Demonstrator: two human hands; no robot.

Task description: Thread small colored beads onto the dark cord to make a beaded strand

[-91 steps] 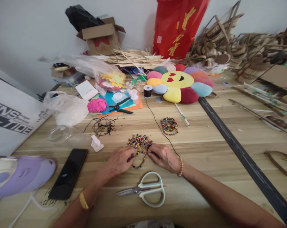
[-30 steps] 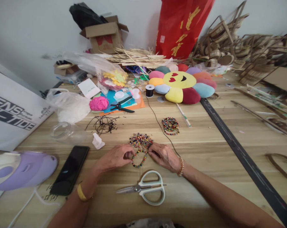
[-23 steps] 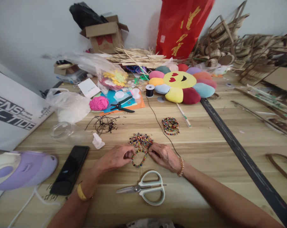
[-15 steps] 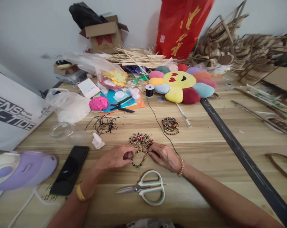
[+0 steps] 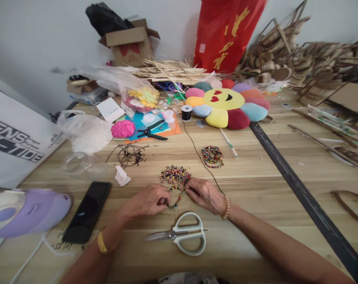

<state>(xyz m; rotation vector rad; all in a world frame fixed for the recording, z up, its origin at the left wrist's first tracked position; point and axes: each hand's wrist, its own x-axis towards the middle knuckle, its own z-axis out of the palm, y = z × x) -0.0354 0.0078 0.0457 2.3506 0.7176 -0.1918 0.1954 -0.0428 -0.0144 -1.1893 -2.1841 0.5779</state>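
A loop-shaped string of small multicoloured beads (image 5: 178, 202) lies on the table between my hands. My left hand (image 5: 152, 200) is closed, thumb and fingers pinching the left side of this string. My right hand (image 5: 205, 194) pinches at the string's right end; its fingertips partly hide what they grip. Just beyond them sits a heap of loose beads (image 5: 173, 174), touching the far side of the loop. Scissors with white handles (image 5: 189, 236) rest nearer to me. A black cord (image 5: 200, 156) runs from a spool (image 5: 186, 114) to beneath my right wrist.
Finished-looking bead strands (image 5: 212, 157) lie coiled beyond my right hand. On the left are a phone (image 5: 87, 213), a clear jar (image 5: 81, 165), black cord scraps (image 5: 130, 155) and pliers (image 5: 151, 133). A flower cushion (image 5: 226, 100) sits at the back.
My left hand has shifted slightly right and its fingers have closed in on the left side of the bead string. My right hand stays nearly still.
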